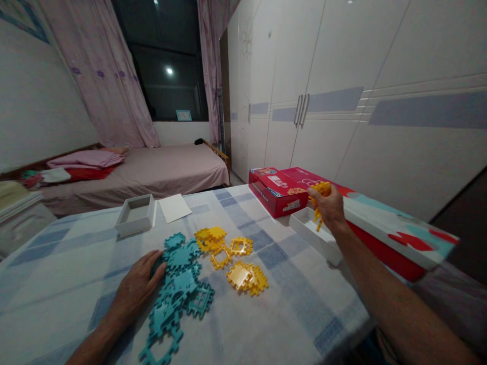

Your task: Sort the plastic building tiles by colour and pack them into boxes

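Observation:
My right hand (332, 205) grips several yellow interlocking plastic building pieces (318, 191) above an open white box (310, 230). The held pieces overlap, and one hangs down towards the box. My left hand (142, 278) rests on the table, fingers and thumb apart, against the left edge of a spread pile of teal building pieces (182, 279). Its fingertips are partly hidden by the pile. Loose yellow pieces (240, 276) with notched edges lie to the right of the teal ones, some stacked and some with open frames.
A second white box (136, 215) stands at the far left of the table, with a white card (175, 208) beside it. Red cartons (279, 190) line the right side behind the white box. The checked tablecloth (292, 309) covers the table; a bed (175, 165) lies beyond.

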Available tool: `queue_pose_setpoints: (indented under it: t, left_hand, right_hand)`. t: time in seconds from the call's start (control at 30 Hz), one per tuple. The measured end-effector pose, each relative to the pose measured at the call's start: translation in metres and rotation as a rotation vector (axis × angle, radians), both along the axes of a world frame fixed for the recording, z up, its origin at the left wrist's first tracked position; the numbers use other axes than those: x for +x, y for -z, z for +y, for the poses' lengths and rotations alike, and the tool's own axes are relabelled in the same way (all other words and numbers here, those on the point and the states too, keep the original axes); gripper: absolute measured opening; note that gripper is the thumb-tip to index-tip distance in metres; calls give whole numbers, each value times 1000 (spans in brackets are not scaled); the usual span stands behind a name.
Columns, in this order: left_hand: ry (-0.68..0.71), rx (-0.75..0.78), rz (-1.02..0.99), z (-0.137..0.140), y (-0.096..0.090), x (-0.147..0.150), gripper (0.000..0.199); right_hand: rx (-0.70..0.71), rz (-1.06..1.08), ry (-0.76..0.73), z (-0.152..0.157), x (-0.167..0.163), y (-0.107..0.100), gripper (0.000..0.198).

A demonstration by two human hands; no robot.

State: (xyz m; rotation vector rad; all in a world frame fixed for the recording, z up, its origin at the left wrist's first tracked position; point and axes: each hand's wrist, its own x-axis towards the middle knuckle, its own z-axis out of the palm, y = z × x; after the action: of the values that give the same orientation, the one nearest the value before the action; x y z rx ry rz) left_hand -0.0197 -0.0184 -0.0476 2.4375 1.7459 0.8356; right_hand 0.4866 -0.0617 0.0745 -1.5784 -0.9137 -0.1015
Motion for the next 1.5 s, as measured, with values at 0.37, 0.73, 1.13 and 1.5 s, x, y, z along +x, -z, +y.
queue_pose_setpoints:
  t: [0.37, 0.73, 1.13, 1.5]
  left_hand:
    - [-2, 15, 0, 0, 1, -1, 51]
    - [-2, -10, 4, -6, -7, 4, 52]
    - [1, -16, -40, -9, -8, 8, 47]
    - [3, -14, -25, -8, -7, 7, 50]
  right_hand:
    - [-464, -454, -128, -39, 28, 34, 36]
    - [-749, -580, -999, -57, -145, 36, 89]
    - [-594, -668, -918, -21, -176, 68, 70]
    - [-384, -569, -770, -19, -175, 76, 28]
